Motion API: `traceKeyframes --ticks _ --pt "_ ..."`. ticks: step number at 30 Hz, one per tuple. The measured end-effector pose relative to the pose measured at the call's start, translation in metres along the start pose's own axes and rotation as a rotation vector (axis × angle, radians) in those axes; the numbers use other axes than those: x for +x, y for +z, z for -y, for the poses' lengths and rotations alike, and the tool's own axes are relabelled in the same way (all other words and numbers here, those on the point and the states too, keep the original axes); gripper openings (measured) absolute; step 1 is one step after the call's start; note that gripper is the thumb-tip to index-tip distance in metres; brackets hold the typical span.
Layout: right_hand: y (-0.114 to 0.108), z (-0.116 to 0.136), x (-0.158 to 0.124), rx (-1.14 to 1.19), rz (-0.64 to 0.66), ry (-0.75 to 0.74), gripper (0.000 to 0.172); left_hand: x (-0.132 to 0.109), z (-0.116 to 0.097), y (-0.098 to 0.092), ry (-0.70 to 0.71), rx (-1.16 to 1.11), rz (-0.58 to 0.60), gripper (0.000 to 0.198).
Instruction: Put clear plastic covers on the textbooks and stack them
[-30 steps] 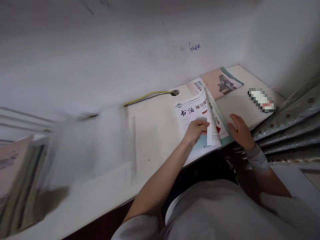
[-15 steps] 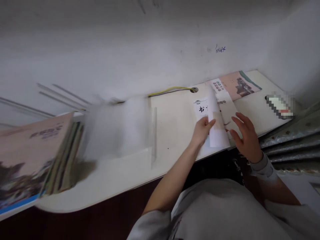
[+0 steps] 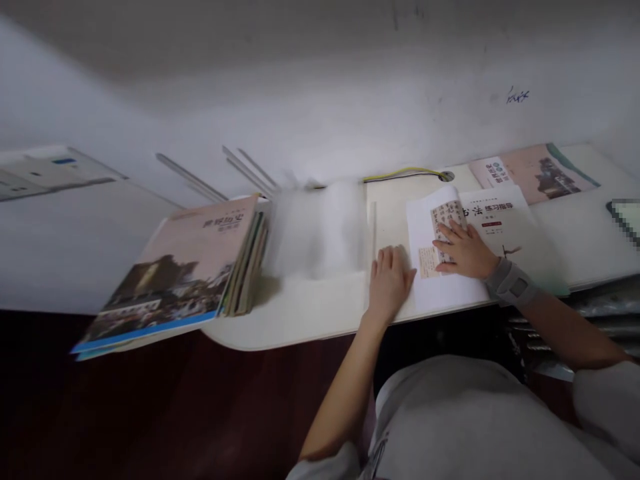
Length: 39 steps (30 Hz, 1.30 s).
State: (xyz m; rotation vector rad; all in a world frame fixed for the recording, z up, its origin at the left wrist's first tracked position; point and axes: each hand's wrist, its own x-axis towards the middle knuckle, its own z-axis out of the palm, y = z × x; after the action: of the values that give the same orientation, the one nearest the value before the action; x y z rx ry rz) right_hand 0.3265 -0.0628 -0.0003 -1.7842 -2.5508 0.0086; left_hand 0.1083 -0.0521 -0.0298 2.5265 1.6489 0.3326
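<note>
A white calligraphy workbook [image 3: 493, 217] lies open on the white desk [image 3: 310, 313], its cover folded over to the left. My right hand [image 3: 463, 250] rests flat on the open page, fingers stretched out and pressing it down. Just to the left, my left hand [image 3: 390, 283] lies palm down on the turned cover's left edge, fingers together and flat. Neither hand holds anything.
A pink-covered book [image 3: 537, 170] lies behind the workbook near the wall. A stack of books [image 3: 185, 280] overhangs the desk's left end. A yellow cable [image 3: 400, 175] runs to a desk hole. A blurred white object [image 3: 320, 227] stands mid-desk. A phone [image 3: 627, 217] lies far right.
The cover my left hand was lifting now lies turned over to the left. My right hand has come down onto the open page. The view has swung left, showing the book stack.
</note>
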Motion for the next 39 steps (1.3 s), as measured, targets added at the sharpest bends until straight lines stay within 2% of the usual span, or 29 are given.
traceKeyframes --ticks 4,8,14,16,20,24,29,34,39 --pt "0.003 -0.003 -0.006 -0.064 -0.016 0.025 0.055 -0.005 0.008 0.007 0.012 0.025 0.002 0.055" --pt "-0.002 -0.001 -0.008 -0.121 -0.028 0.014 0.052 -0.005 0.008 0.005 0.012 0.005 -0.041 0.043" --pt "0.003 0.017 -0.006 -0.154 -0.042 -0.292 0.042 -0.005 0.004 0.003 0.043 -0.029 -0.097 0.030" --pt "0.008 0.021 -0.007 -0.137 -0.038 -0.331 0.044 -0.005 0.005 0.003 0.035 -0.048 -0.122 0.029" --pt "0.016 0.023 -0.011 -0.115 -0.038 -0.320 0.063 -0.006 0.009 0.005 0.025 -0.162 -0.217 0.030" --pt "0.017 0.029 -0.004 -0.102 -0.002 -0.259 0.063 -0.009 0.016 0.008 0.094 -0.310 -0.300 0.032" --pt "0.013 0.037 0.010 -0.081 0.013 -0.179 0.061 -0.011 0.021 0.010 0.122 -0.424 -0.327 0.032" --pt "0.017 0.051 0.003 -0.063 -0.005 -0.207 0.061 -0.007 0.019 0.011 0.115 -0.368 -0.332 0.035" --pt "0.007 0.062 -0.005 -0.036 0.019 -0.258 0.058 -0.008 0.009 0.012 0.020 -0.167 -0.229 0.037"
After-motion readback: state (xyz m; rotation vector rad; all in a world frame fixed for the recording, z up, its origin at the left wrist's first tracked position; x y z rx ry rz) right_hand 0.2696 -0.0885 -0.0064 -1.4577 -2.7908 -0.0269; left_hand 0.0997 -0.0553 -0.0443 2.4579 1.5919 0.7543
